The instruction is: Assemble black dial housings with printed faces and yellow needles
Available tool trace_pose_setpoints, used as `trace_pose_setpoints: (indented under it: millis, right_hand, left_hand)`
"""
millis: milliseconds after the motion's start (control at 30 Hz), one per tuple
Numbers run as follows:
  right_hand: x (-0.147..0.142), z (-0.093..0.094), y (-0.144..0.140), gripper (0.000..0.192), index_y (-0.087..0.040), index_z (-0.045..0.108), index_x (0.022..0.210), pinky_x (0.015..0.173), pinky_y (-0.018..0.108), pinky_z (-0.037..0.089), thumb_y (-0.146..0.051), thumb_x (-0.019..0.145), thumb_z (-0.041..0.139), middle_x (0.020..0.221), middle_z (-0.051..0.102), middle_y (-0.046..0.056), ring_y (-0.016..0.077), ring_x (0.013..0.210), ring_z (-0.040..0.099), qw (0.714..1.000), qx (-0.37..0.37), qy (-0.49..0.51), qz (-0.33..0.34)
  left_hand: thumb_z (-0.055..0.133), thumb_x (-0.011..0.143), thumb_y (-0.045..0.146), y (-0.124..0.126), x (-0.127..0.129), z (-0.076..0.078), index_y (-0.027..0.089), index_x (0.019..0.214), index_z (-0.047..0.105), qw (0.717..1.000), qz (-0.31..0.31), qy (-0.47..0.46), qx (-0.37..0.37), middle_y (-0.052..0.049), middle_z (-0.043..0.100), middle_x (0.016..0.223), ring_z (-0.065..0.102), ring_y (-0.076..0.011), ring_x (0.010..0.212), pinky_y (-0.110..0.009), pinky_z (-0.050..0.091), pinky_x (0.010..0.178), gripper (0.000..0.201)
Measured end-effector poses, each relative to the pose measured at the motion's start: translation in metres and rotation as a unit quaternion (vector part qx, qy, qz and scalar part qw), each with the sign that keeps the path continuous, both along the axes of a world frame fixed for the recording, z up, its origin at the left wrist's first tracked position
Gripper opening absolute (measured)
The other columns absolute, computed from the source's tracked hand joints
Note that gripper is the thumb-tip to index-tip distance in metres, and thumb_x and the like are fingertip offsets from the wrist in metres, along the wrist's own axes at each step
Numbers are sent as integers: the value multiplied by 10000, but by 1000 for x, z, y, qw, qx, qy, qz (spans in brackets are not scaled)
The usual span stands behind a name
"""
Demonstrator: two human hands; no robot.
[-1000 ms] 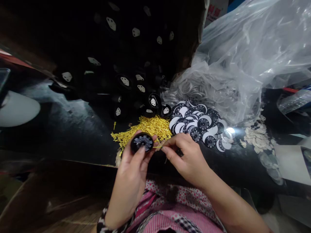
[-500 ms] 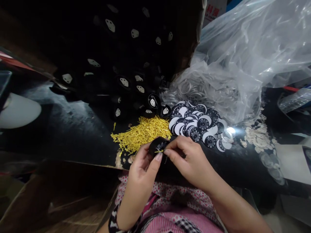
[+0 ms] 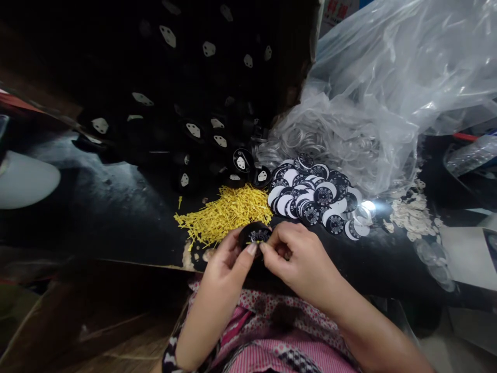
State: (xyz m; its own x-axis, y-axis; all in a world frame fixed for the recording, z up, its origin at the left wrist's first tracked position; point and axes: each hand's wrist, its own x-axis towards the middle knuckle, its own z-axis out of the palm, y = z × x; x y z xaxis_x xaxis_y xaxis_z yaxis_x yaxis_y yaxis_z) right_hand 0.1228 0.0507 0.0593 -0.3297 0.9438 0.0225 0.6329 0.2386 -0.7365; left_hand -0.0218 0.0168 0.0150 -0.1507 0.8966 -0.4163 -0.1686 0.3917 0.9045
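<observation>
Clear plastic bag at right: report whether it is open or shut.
Open. The clear plastic bag gapes toward the table and silvery rings spill from its mouth beside the dial discs.

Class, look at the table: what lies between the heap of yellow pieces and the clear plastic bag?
In the head view, a pile of round black-and-white dial discs lies between the yellow pieces and the plastic bag.

Yellow pins (image 3: 227,213) heaped on dark counter (image 3: 116,207). Black-and-white dial discs (image 3: 314,199) piled just right of them. Clear plastic bag (image 3: 388,93) behind, holding metal rings (image 3: 306,140). Black housings (image 3: 217,140) stacked far left. White scraps (image 3: 411,217) at right.
</observation>
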Motion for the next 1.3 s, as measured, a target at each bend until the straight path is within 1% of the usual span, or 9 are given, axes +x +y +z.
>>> trace_pose_setpoints:
  millis: [133,267,400,500,633,733,833,1067,1300]
  right_hand:
    - [4,-4,9,89,-155,650,946,763,336,377,-182,903,577,867,685,46,187,809,606,989,119,-69,58]
    - [3,-9,16,141,-144,641,861,749,355,372,-184,913,515,815,672,66,212,789,597,965,185,-157,95]
    - [-2,-3,17,83,-152,627,851,752,320,405,-174,870,549,799,680,42,176,747,593,982,121,-133,48]
    - [1,3,17,59,-173,633,850,704,283,410,-177,866,576,735,672,-4,134,651,567,993,25,-111,11]
    - [28,0,42,109,-205,669,857,675,235,429,-188,893,567,758,688,-24,114,675,607,996,-44,-42,66]
    - [58,-9,85,195,-198,678,967,830,304,453,-225,953,486,973,709,52,174,895,640,990,81,-84,-85]
    - [77,-16,128,292,-167,620,1198,893,437,421,-258,945,505,1210,614,165,292,1053,591,931,151,-268,-195]
    - [81,-22,146,228,-165,649,1072,893,437,382,-239,951,471,1129,625,147,306,1045,564,917,179,-335,-126]
    - [82,-24,149,294,-212,651,1196,886,432,386,-242,923,546,1207,635,121,321,1093,557,914,197,-343,-90]
  left_hand:
    - [700,821,430,-1,-2,-6,316,1297,597,997,-27,-75,-20,-13,627,1357,525,-227,1309,-312,432,1081,500]
    - [662,850,439,-5,-1,-6,329,1263,641,999,-25,-4,-31,8,583,1414,443,-230,1377,-327,349,1144,428]
    - [583,893,426,-3,5,-4,270,1187,698,998,-12,-2,-55,-36,655,1321,561,-284,1271,-389,427,1100,352]
    - [590,889,441,4,8,-8,260,1243,668,998,-50,46,-10,-36,636,1350,521,-273,1313,-390,355,1144,405]
    - [609,874,485,7,8,-22,300,1307,617,996,-65,65,18,-14,571,1427,399,-247,1405,-397,249,1188,470]
    - [568,904,483,4,7,-31,323,1353,571,996,-64,44,34,-6,517,1477,396,-249,1408,-418,250,1191,476]
    - [568,909,467,1,7,-33,308,1353,572,993,-72,74,63,-14,516,1478,375,-244,1420,-414,234,1198,471]
    - [558,908,495,3,10,-31,274,1345,580,990,-72,102,58,-45,503,1486,396,-246,1406,-411,270,1184,491]
    - [564,909,478,3,10,-32,272,1346,577,989,-77,98,79,-38,516,1477,388,-252,1410,-412,267,1190,484]
